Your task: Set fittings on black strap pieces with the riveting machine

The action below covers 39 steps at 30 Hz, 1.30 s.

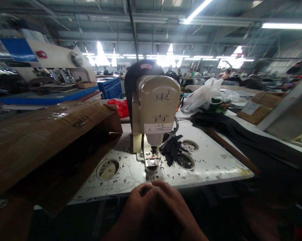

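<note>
Close together at the front edge of the white machine table, my left hand and my right hand meet at the fingertips. The left fingers are curled against the thumb. The right fingers bend over toward the left ones and press together. Whatever lies between them, if anything, is hidden. Just beyond stands a cream press machine with its head above a small metal plate. Dark fabric strips lie heaped to the right of the plate. Small black scraps are scattered over the tabletop.
An open cardboard box covers the table's left side. Round recesses with scraps include a left one and a right one. Dark cloth drapes along the right. A white plastic bag and blue crate stand behind.
</note>
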Each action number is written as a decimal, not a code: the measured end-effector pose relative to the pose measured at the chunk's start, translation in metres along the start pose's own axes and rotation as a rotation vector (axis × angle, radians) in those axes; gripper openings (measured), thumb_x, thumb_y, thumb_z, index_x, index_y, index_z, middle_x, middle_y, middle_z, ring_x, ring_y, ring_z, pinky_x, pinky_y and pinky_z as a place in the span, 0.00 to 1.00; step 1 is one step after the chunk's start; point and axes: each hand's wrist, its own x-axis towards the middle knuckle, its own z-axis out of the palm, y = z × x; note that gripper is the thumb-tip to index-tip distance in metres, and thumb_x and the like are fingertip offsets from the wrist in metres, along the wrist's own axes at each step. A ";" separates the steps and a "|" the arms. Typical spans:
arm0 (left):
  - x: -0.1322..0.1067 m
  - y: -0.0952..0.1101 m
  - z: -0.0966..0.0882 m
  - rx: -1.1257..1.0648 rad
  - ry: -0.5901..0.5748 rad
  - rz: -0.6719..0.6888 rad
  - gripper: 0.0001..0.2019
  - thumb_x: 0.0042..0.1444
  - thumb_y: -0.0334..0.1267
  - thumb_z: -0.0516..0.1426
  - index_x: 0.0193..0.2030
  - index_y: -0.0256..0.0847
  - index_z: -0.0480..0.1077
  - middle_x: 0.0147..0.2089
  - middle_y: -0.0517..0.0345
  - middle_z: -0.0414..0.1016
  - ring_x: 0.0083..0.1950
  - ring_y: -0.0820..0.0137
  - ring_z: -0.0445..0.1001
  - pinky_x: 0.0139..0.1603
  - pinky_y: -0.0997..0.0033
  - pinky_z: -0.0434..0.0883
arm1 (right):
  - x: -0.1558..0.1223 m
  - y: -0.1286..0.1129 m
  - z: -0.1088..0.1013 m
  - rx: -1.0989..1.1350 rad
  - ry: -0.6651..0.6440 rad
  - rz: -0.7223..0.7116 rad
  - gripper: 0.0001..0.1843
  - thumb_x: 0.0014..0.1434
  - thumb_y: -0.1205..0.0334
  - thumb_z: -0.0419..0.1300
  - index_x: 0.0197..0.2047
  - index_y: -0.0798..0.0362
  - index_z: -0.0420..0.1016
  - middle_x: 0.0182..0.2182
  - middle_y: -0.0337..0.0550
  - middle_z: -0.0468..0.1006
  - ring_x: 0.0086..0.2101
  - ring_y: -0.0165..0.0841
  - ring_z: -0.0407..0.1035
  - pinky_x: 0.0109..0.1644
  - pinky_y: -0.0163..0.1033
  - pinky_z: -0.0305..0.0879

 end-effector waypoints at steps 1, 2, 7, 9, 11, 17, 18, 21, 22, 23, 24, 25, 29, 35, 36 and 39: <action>0.001 0.003 0.000 0.039 0.020 0.007 0.22 0.48 0.53 0.71 0.37 0.36 0.72 0.25 0.61 0.73 0.24 0.75 0.69 0.28 0.75 0.67 | -0.002 -0.004 -0.001 -0.023 -0.011 0.014 0.30 0.51 0.34 0.69 0.41 0.53 0.78 0.29 0.41 0.79 0.28 0.36 0.73 0.31 0.36 0.65; 0.002 0.006 -0.001 0.087 0.040 0.018 0.22 0.48 0.53 0.71 0.34 0.36 0.71 0.25 0.61 0.72 0.24 0.75 0.68 0.28 0.75 0.67 | -0.004 -0.009 -0.002 -0.041 -0.027 0.025 0.30 0.53 0.32 0.66 0.36 0.54 0.76 0.27 0.41 0.77 0.27 0.35 0.71 0.30 0.35 0.63; 0.011 0.023 -0.006 0.345 0.084 0.092 0.20 0.51 0.53 0.67 0.30 0.37 0.68 0.25 0.63 0.69 0.27 0.74 0.66 0.30 0.75 0.63 | -0.009 -0.020 -0.004 -0.284 -0.069 0.026 0.28 0.58 0.38 0.62 0.26 0.57 0.70 0.22 0.39 0.68 0.25 0.29 0.60 0.29 0.35 0.55; 0.018 0.026 -0.007 0.447 0.123 0.163 0.19 0.51 0.52 0.66 0.29 0.37 0.69 0.24 0.64 0.67 0.28 0.75 0.63 0.30 0.76 0.61 | -0.006 -0.016 -0.002 -0.385 -0.040 -0.016 0.25 0.58 0.41 0.61 0.26 0.56 0.67 0.23 0.37 0.64 0.26 0.29 0.57 0.29 0.35 0.52; 0.027 0.027 -0.008 0.529 0.156 0.247 0.19 0.51 0.52 0.65 0.29 0.36 0.70 0.25 0.63 0.66 0.29 0.75 0.63 0.32 0.75 0.61 | -0.001 -0.012 0.000 -0.409 -0.008 -0.035 0.25 0.59 0.40 0.59 0.26 0.54 0.64 0.22 0.35 0.61 0.26 0.28 0.55 0.29 0.35 0.50; 0.055 0.030 -0.015 0.505 0.347 0.412 0.22 0.56 0.57 0.61 0.41 0.37 0.75 0.27 0.63 0.66 0.28 0.74 0.61 0.28 0.75 0.59 | 0.021 -0.016 0.007 -0.263 0.143 -0.052 0.24 0.59 0.41 0.58 0.25 0.52 0.63 0.19 0.35 0.65 0.23 0.30 0.61 0.27 0.35 0.54; 0.060 0.031 -0.017 0.500 0.362 0.416 0.23 0.55 0.57 0.61 0.43 0.37 0.75 0.27 0.64 0.64 0.26 0.74 0.59 0.27 0.75 0.58 | 0.025 -0.017 0.008 -0.232 0.154 -0.045 0.23 0.58 0.41 0.59 0.25 0.52 0.63 0.18 0.34 0.65 0.22 0.30 0.61 0.27 0.35 0.54; 0.072 0.033 -0.019 0.504 0.369 0.415 0.25 0.52 0.57 0.62 0.45 0.36 0.74 0.26 0.66 0.61 0.25 0.74 0.59 0.26 0.75 0.59 | 0.037 -0.018 0.012 -0.117 0.149 -0.009 0.23 0.56 0.41 0.61 0.27 0.52 0.65 0.17 0.33 0.64 0.20 0.29 0.59 0.25 0.35 0.52; 0.077 0.032 -0.019 0.508 0.360 0.410 0.26 0.51 0.57 0.63 0.47 0.35 0.73 0.26 0.66 0.61 0.26 0.74 0.60 0.27 0.75 0.60 | 0.041 -0.017 0.013 -0.081 0.144 0.003 0.23 0.54 0.40 0.62 0.27 0.52 0.66 0.17 0.32 0.64 0.19 0.28 0.59 0.24 0.35 0.51; 0.081 0.032 -0.018 0.514 0.349 0.403 0.27 0.50 0.57 0.63 0.48 0.35 0.73 0.26 0.65 0.62 0.26 0.73 0.61 0.27 0.74 0.61 | 0.044 -0.016 0.013 -0.052 0.140 0.010 0.23 0.54 0.40 0.63 0.28 0.53 0.67 0.17 0.32 0.63 0.19 0.27 0.58 0.23 0.34 0.50; 0.085 0.032 -0.017 0.522 0.336 0.394 0.28 0.50 0.57 0.62 0.49 0.35 0.72 0.26 0.65 0.62 0.26 0.73 0.61 0.27 0.74 0.62 | 0.047 -0.015 0.014 -0.033 0.141 0.012 0.23 0.53 0.40 0.63 0.28 0.53 0.68 0.17 0.32 0.63 0.19 0.27 0.57 0.23 0.34 0.50; 0.089 0.032 -0.016 0.532 0.325 0.384 0.29 0.49 0.57 0.62 0.49 0.34 0.72 0.25 0.66 0.62 0.25 0.73 0.61 0.27 0.73 0.61 | 0.049 -0.014 0.013 -0.027 0.146 0.012 0.23 0.53 0.41 0.64 0.28 0.53 0.68 0.17 0.31 0.62 0.19 0.27 0.57 0.23 0.34 0.49; 0.102 0.033 -0.012 0.618 0.317 0.360 0.25 0.46 0.53 0.63 0.45 0.35 0.74 0.24 0.65 0.65 0.25 0.72 0.61 0.26 0.73 0.59 | 0.055 -0.012 0.011 -0.067 0.169 0.011 0.22 0.55 0.43 0.62 0.27 0.53 0.66 0.16 0.30 0.61 0.17 0.26 0.57 0.21 0.33 0.48; 0.111 0.035 -0.011 0.756 0.392 0.403 0.18 0.51 0.53 0.60 0.37 0.39 0.76 0.27 0.59 0.72 0.28 0.70 0.66 0.31 0.71 0.61 | 0.058 -0.009 0.007 -0.115 0.172 -0.013 0.21 0.55 0.43 0.62 0.26 0.51 0.64 0.15 0.30 0.63 0.17 0.27 0.58 0.21 0.33 0.49; 0.111 0.035 -0.011 0.769 0.399 0.411 0.18 0.51 0.53 0.60 0.37 0.39 0.76 0.28 0.58 0.73 0.29 0.69 0.67 0.31 0.70 0.61 | 0.058 -0.008 0.006 -0.125 0.176 -0.020 0.21 0.55 0.44 0.62 0.26 0.51 0.64 0.15 0.31 0.63 0.17 0.27 0.58 0.21 0.33 0.49; 0.108 0.034 -0.010 0.784 0.409 0.429 0.18 0.52 0.53 0.60 0.38 0.40 0.76 0.28 0.59 0.73 0.29 0.69 0.68 0.31 0.71 0.60 | 0.058 -0.006 0.006 -0.142 0.186 -0.025 0.20 0.55 0.44 0.61 0.26 0.51 0.64 0.15 0.31 0.64 0.17 0.27 0.59 0.21 0.33 0.50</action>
